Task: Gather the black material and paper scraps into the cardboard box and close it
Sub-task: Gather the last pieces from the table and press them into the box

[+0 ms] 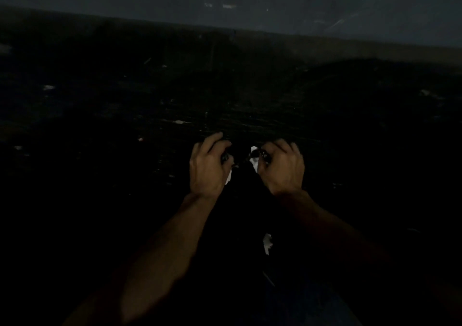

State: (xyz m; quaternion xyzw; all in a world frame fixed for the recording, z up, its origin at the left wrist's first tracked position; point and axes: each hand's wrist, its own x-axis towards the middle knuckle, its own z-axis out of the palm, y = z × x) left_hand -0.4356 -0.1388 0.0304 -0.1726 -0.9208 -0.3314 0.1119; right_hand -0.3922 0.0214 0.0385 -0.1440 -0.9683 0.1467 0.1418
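The scene is very dark. My left hand (207, 165) and my right hand (282, 165) are side by side at the middle of the view, both curled around black material (243, 175) that hangs between them. White paper scraps (254, 159) show between the hands, beside my right thumb. A white strip (228, 177) pokes out under my left hand. Another white paper scrap (267, 243) lies lower down, between my forearms. I cannot make out any cardboard box.
The dark floor (150, 125) is strewn with small pale scraps, such as a bit (178, 121) ahead of my left hand and another (48, 87) at far left. A grey wall (250, 1) runs across the back.
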